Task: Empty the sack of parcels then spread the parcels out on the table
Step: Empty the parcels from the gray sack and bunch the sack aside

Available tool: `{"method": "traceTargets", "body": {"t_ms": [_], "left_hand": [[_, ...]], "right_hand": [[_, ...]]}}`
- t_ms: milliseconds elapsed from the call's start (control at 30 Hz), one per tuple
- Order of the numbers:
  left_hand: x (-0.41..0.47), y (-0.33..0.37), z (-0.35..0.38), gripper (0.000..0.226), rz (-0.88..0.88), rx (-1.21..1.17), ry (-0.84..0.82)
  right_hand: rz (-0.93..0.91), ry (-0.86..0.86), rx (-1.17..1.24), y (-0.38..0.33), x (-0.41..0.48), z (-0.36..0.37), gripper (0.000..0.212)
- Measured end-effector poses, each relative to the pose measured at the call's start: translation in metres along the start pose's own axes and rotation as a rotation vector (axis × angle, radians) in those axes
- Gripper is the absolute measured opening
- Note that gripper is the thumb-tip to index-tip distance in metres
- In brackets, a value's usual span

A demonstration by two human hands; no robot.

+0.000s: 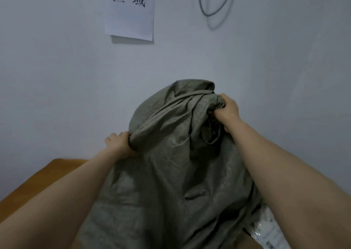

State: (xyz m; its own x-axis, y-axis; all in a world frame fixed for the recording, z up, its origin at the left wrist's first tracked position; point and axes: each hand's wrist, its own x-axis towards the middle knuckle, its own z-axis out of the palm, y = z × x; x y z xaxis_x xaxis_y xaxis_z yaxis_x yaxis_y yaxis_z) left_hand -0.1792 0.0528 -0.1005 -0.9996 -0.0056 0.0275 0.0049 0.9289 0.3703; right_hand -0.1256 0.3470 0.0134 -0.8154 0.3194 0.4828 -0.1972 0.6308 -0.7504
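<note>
A big grey-green woven sack (pixel 171 172) stands raised in front of me over the orange-brown table (pixel 38 182). My left hand (pixel 119 144) clutches a bunched fold on the sack's left side. Higher up on the right, my right hand (pixel 226 112) grips a gathered corner of the fabric. A white plastic parcel (pixel 269 231) with printed labels shows from under the sack at the lower right. Whatever else is inside the sack is hidden.
A pale wall rises close behind the table. A white paper sign (pixel 131 11) with black characters hangs on it, and a grey cable loop (pixel 214 5) dangles to its right. The table's left corner shows at the lower left.
</note>
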Motion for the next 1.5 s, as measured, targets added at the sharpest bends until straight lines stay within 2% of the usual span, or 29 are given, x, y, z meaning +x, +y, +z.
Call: {"method": "traceTargets", "body": {"t_ms": [167,300,433,667,800,1100,1267,1400,1500], "left_hand": [[-0.001,0.031,-0.031,0.033,-0.015,-0.229,0.172],[-0.003,0.056,-0.06,0.032,-0.058,-0.417,0.333],[-0.011,0.076,-0.079,0.032,-0.03,-0.602,0.457],[-0.02,0.095,-0.098,0.029,0.082,-0.715,0.535],[-0.024,0.102,-0.109,0.01,0.138,-0.746,0.566],[-0.037,0.123,-0.135,0.013,0.251,-0.877,0.691],[-0.038,0.123,-0.136,0.012,0.271,-0.887,0.687],[-0.037,0.113,-0.119,0.024,0.182,-0.899,0.509],[-0.037,0.093,-0.096,0.031,0.07,-0.818,0.412]], "right_hand": [[0.048,0.17,0.11,-0.012,0.005,-0.034,0.013],[0.073,0.246,0.26,-0.009,0.002,-0.047,0.017],[0.064,0.274,0.391,-0.009,0.0,-0.056,0.024],[0.029,0.331,0.495,-0.02,0.001,-0.073,0.026],[-0.043,0.358,0.493,-0.033,0.001,-0.083,0.021],[-0.126,0.432,0.562,-0.061,0.01,-0.103,0.018],[-0.119,0.41,0.542,-0.056,0.011,-0.108,0.022],[-0.02,0.334,0.465,-0.032,0.005,-0.103,0.022],[0.014,0.28,0.355,-0.006,-0.008,-0.091,0.026]]}}
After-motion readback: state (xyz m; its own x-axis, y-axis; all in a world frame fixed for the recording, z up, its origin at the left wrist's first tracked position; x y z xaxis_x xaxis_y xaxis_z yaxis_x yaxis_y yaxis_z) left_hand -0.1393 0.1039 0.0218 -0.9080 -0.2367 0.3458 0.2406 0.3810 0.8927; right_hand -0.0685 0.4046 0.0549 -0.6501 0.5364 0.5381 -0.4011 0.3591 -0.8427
